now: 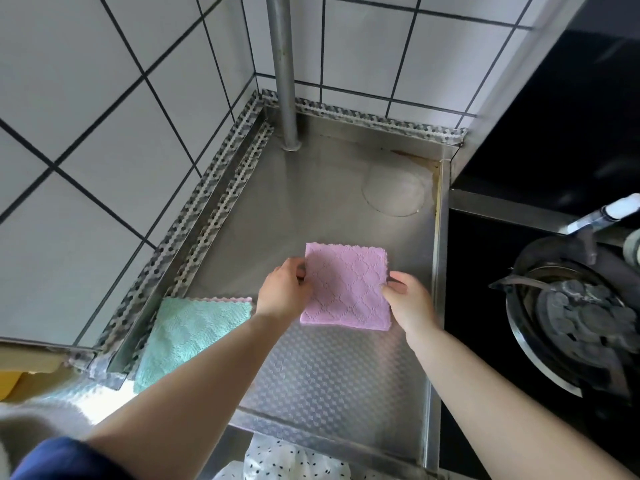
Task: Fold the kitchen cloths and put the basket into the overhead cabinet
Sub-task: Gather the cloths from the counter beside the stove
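We've got the pink cloth (346, 287) pinched betw both hands, left hand (284, 289) on its left edge, right hand (408, 301) on its right, over the steel counter (311, 202); green cloth pile (194, 334) lies left, nearer our left hand

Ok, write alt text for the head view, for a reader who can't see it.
A person's left hand and right hand pinch opposite edges of a folded square pink kitchen cloth over a stainless steel counter. A folded mint-green kitchen cloth lies at the counter's left edge, with a pink edge showing beneath it; a black gas stove burner sits to the right.
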The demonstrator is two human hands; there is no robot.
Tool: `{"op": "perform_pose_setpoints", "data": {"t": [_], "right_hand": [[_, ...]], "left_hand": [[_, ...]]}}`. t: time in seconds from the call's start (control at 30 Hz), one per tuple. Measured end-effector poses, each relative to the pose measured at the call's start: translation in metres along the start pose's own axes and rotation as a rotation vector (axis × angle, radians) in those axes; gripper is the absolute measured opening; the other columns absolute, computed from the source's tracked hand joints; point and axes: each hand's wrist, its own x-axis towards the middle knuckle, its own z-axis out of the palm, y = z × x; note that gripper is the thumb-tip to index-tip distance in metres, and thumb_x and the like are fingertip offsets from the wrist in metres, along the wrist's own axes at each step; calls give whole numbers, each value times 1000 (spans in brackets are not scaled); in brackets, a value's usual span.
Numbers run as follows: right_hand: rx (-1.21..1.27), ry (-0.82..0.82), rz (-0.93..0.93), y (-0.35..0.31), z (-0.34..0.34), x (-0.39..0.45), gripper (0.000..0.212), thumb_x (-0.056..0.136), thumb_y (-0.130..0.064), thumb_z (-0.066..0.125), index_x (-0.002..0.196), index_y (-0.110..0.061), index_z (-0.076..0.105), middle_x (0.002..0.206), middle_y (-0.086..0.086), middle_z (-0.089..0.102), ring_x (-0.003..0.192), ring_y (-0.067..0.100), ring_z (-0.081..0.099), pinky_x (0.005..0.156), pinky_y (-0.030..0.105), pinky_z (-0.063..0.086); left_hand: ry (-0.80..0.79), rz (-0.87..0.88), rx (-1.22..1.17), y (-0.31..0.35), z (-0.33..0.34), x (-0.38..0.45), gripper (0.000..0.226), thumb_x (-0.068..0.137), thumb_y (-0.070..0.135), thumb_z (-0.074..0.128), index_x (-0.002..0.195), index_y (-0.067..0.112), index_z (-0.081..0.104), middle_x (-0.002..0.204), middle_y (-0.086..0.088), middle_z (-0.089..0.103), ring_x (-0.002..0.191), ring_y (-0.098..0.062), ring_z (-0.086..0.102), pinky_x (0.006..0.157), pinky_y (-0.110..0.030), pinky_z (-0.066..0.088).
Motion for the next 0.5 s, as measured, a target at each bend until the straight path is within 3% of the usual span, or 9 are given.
{"op": "perform_pose_setpoints", "data": {"t": [0.17, 0.27, 0.37, 0.5], "right_hand": [[215, -35, 117, 0, 4, 3, 46, 68, -24, 70, 113, -19, 61, 112, 5, 66, 99, 24, 64, 94, 42, 51], [473, -97, 251, -4, 1, -6, 40, 84, -4, 64, 117, -23, 51, 95, 6, 62, 78, 18, 60, 75, 35, 49], [538, -242, 295, -7, 0, -20, 37, 87, -1, 59, 119, -18, 55, 78, 1, 62, 61, 11, 57, 58, 27, 46], [544, -325, 279, -19, 21, -44, 33, 88, -1, 57, 119, -13, 58, 78, 2, 63, 65, 13, 57, 57, 27, 46]], "left_hand": [[-17, -18, -97, 5, -1, -1, 39, 83, 13, 57, 122, 16, 53, 104, 4, 61, 104, -19, 57, 88, -32, 48], [-14, -39, -204, 3, -2, -6, 42, 84, 8, 57, 125, 13, 52, 106, -3, 61, 96, -19, 59, 81, -25, 44], [40, -37, -294, 0, -12, -18, 38, 86, 6, 57, 122, 15, 55, 103, 0, 60, 89, -14, 58, 77, -20, 41], [164, -24, -399, -16, -45, -46, 32, 86, 4, 60, 116, 17, 59, 95, 8, 61, 84, -8, 59, 71, -11, 47]]}}
